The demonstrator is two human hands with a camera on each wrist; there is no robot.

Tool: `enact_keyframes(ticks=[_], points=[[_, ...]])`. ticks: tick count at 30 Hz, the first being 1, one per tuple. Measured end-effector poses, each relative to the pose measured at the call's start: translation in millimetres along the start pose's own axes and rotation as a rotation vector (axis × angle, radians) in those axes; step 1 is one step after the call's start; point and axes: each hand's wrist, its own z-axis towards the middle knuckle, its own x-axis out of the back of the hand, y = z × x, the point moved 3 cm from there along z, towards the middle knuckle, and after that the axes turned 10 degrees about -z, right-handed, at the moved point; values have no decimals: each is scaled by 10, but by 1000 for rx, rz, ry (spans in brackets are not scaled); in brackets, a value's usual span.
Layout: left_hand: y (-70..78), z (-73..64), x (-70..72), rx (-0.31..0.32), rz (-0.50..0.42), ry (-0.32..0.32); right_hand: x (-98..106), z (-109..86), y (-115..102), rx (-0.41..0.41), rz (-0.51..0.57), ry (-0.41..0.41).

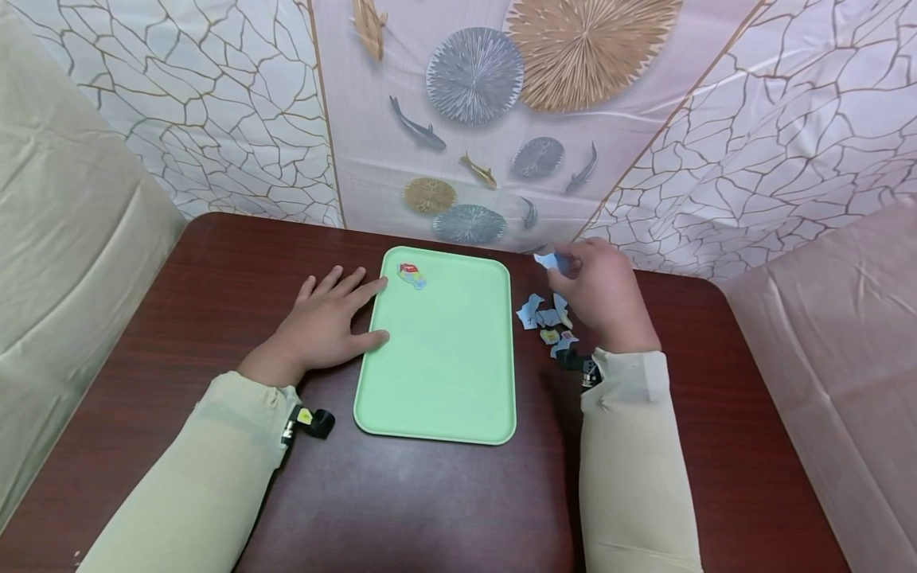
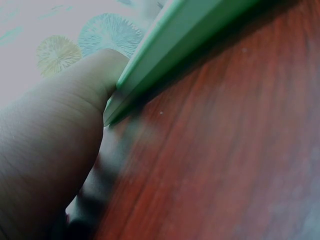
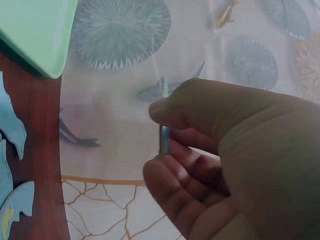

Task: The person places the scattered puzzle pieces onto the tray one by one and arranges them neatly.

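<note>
A pale green tray (image 1: 444, 358) lies on the dark red-brown table. My left hand (image 1: 322, 322) rests beside it with fingers spread, the thumb and a fingertip touching its left rim. Near the tray's upper left corner sits a small red, yellow and blue puzzle piece (image 1: 411, 276). Above the table's right side, my right hand (image 1: 605, 290) pinches a thin light-blue puzzle piece (image 1: 550, 261) between thumb and fingers; the right wrist view shows this piece edge-on. Just below that hand several loose blue puzzle pieces (image 1: 548, 318) lie to the right of the tray.
The wooden table (image 1: 423, 509) reaches back to a patterned cloth backdrop (image 1: 430, 159). Plain cloth hangs at both sides. A small black wrist camera (image 1: 318, 422) is strapped at the left cuff, and another (image 1: 573, 360) at the right cuff, close to the loose pieces.
</note>
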Motion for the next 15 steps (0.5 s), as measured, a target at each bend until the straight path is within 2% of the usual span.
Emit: enact_keyframes(ticks=[5,15], points=[[2,6,4,0,-1,0,-4,1,-61,9,21,55],[20,-19,16,9,-6,-10,-74,24,-198,25,95,84]])
